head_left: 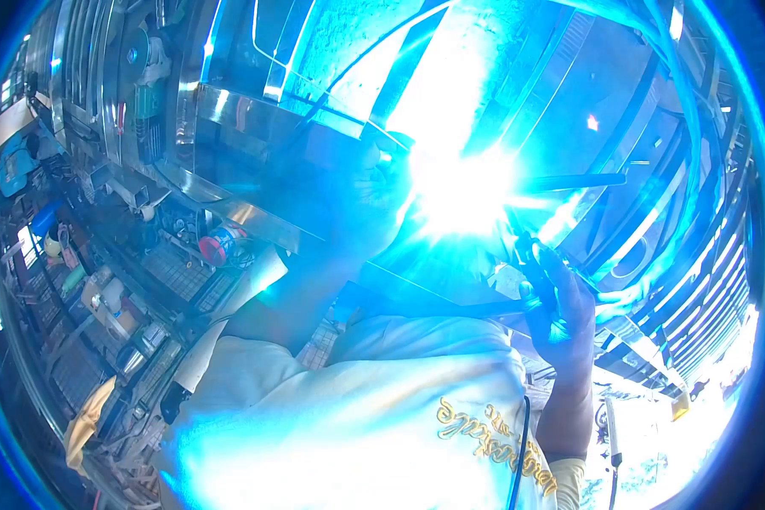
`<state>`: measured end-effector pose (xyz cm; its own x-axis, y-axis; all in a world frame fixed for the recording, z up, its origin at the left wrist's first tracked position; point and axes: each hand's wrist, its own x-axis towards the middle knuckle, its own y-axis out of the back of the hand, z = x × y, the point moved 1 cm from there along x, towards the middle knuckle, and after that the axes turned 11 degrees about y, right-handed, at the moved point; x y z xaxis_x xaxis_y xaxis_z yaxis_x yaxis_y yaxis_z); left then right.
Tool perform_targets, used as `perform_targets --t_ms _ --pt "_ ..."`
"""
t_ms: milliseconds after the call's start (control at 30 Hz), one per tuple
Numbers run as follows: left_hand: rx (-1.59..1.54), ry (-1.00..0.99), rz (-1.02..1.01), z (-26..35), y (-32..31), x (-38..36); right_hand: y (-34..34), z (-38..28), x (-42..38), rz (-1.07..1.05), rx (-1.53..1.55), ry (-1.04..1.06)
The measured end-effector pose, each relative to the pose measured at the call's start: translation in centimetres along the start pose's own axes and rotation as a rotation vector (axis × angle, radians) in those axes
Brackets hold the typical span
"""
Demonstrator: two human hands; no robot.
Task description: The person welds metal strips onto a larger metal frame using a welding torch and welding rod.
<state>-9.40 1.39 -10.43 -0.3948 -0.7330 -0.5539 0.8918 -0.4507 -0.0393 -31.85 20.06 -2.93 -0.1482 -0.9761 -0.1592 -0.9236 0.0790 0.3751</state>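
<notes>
A blinding blue-white welding arc [463,191] burns in front of me and washes out the metal around it. My right hand [561,289] is to the right of the glare, its fingers closed round a welding torch. The torch's slim dark back cap [574,181] sticks out to the right of the light; its tip is lost in the glare. My left hand [370,187] is just left of the arc, close to the metal workpiece [255,115]. Shade and glare hide its fingers, so I cannot see what it holds, if anything.
A blue-lit hose [684,110] curves down the right side. Long metal bars [629,127] stand beyond the arc. On the lower left are a red-and-blue can [218,245], a yellowish cloth [89,425] and cluttered racks of tools. A dark cable [523,442] hangs over my shirt.
</notes>
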Motion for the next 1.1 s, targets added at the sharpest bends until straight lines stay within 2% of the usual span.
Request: perform_targets --t_ms 133,367,533,567,700,800,900,1100 --pt "-0.081 0.022 0.005 1.1 -1.0 -0.1 0.0 -0.8 0.3 -0.018 -0.033 -0.069" --pt "-0.121 0.064 0.008 1.3 -1.0 -0.2 -0.3 -0.9 0.1 0.014 -0.048 -0.044" --pt "-0.047 -0.013 -0.019 1.1 -0.6 -0.1 -0.2 -0.5 -0.2 0.007 -0.023 -0.024" --pt "-0.069 0.047 -0.011 1.1 -0.6 -0.2 -0.3 -0.5 -0.1 0.012 -0.021 -0.011" --pt "-0.118 0.008 0.000 1.5 -0.9 0.0 -0.6 -1.0 0.1 0.020 -0.090 -0.075" --pt "-0.134 0.025 0.016 1.3 -0.8 -0.1 -0.8 -0.8 -0.2 0.071 -0.074 -0.041" --pt "-0.140 0.035 0.021 1.4 -0.9 -0.1 -0.3 -1.2 -0.1 0.014 -0.071 -0.072" --pt "-0.134 0.049 0.005 1.5 -0.8 -0.2 -0.8 -0.9 0.1 0.035 -0.082 -0.010"
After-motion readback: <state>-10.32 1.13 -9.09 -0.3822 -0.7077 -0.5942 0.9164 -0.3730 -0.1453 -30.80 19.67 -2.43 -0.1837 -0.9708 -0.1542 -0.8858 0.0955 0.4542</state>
